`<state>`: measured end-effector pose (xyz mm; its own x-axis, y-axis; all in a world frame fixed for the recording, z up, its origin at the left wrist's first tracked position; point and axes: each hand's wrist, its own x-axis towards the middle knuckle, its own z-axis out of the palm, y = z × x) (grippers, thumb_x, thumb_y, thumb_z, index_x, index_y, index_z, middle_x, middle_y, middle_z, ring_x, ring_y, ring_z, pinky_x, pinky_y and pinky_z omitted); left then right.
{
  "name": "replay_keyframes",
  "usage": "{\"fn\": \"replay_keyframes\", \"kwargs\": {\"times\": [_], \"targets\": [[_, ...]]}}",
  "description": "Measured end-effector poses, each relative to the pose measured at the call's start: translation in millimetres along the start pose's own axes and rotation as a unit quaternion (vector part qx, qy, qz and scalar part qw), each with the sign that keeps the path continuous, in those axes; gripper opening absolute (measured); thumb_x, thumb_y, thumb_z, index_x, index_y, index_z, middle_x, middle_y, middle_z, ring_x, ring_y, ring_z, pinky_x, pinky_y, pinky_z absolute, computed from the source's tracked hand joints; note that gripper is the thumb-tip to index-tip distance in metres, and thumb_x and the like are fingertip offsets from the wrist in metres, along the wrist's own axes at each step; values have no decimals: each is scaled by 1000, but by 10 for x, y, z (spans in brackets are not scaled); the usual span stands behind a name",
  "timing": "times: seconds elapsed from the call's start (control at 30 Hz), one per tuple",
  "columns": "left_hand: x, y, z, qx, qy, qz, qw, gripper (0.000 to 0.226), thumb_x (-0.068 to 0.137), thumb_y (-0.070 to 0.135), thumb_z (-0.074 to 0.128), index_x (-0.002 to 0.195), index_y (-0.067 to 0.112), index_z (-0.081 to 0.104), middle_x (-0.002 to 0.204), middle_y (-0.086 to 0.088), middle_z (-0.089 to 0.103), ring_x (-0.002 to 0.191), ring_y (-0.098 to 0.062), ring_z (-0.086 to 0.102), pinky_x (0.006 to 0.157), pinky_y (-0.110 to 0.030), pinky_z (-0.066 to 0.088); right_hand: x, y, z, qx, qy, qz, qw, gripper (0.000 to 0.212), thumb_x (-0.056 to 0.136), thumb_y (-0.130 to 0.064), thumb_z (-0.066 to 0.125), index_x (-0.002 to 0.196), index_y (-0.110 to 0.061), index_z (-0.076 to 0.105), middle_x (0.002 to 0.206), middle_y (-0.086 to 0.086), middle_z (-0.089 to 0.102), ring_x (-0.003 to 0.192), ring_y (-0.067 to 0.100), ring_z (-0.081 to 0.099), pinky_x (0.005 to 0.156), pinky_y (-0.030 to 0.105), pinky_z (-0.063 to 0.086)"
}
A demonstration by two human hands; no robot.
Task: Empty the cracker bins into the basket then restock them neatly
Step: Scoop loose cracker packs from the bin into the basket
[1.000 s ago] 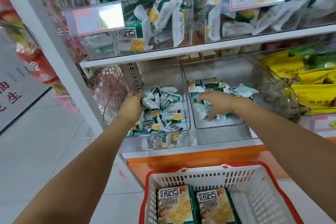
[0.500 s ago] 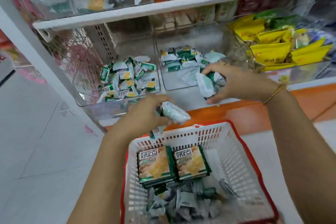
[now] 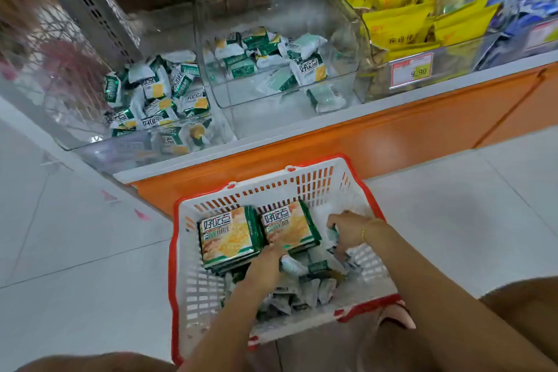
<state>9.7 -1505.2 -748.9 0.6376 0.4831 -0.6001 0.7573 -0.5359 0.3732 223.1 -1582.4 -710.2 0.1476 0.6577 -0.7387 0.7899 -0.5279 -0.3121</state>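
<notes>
In the head view, both hands are now reaching down from the shelf into the red-rimmed white plastic basket (image 3: 193,290). The left hand (image 3: 265,263) and right hand (image 3: 347,229) are each closing their grip round small green-and-white cracker packets (image 3: 291,265), adding them to the pile. The clear plastic bins (image 3: 256,100) are still holding many packets, so emptying is continuing, and two large green cracker packs (image 3: 229,235) are crowding the basket's far end.

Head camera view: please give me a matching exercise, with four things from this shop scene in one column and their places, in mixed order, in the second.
Things:
1. basket
2. yellow packets
3. large cracker packs
4. price label

Places:
A. on the front of the third bin from the left
B. on the floor, before the shelf
C. inside the third bin from the left
D. inside the basket, far side

Pairs: 1-B; 2-C; 3-D; 4-A
</notes>
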Motion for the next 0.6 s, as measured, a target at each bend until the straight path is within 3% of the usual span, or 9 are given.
{"fn": "replay_keyframes", "kwargs": {"times": [0.03,0.1,0.27,0.37,0.43,0.5,0.53,0.6], "targets": [[7,-68,103,19,-4,-12,1000,34,94,13,51,128,18,52,115,-11,50,89,-25,51,87,-33,44,69,43,187,-20,-22,23,999,67,76,-30,79,129,-17,42,123,12,45,96,25,50,72,30,44],[-9,-145,231,38,-49,-22,998,31,92,10,50,121,17,57,120,-11,54,99,-26,54,84,-31,43,127,73,479,-40,-60,47,996,71,75,-34,79,132,-16,41,128,11,45,109,28,52,84,34,46],[-11,-137,126,52,-205,-16,977,51,89,20,63,137,12,46,141,-8,47,122,-27,49,94,-34,43,179,33,655,-64,-126,75,987,64,83,-38,71,134,-9,46,136,11,50,105,24,52,92,35,46],[-42,-3,-259,-42,-204,-28,978,48,89,24,63,135,15,52,143,1,45,124,-20,48,98,-31,42,175,-32,448,-49,-129,62,989,70,83,-39,70,142,-11,43,145,8,45,124,26,50,103,39,44],[-107,134,-676,-104,-110,-3,988,30,92,23,60,120,15,63,129,8,53,112,-14,54,98,-29,42,60,-179,44,-7,-67,19,998,54,89,-36,64,133,-7,53,131,9,55,117,24,54,98,34,45],[-228,284,-1193,-166,57,36,984,8,91,21,60,88,18,67,94,3,67,87,-16,62,87,-34,52,-164,-371,-489,41,59,-71,995,34,92,-31,60,96,3,66,87,10,59,83,18,57,73,25,45],[-332,372,-1473,-188,144,55,970,15,91,21,61,77,20,63,77,2,65,75,-16,61,78,-35,54,-326,-480,-741,77,149,-120,979,32,92,-29,61,79,0,62,72,7,53,70,14,52,63,22,39],[-571,543,-2010,-217,294,103,925,21,90,24,62,70,21,57,65,5,58,61,-10,56,63,-27,49,-725,-705,-1216,155,308,-201,917,28,90,-27,64,69,-10,57,59,-6,48,55,3,44,54,14,32]]}}
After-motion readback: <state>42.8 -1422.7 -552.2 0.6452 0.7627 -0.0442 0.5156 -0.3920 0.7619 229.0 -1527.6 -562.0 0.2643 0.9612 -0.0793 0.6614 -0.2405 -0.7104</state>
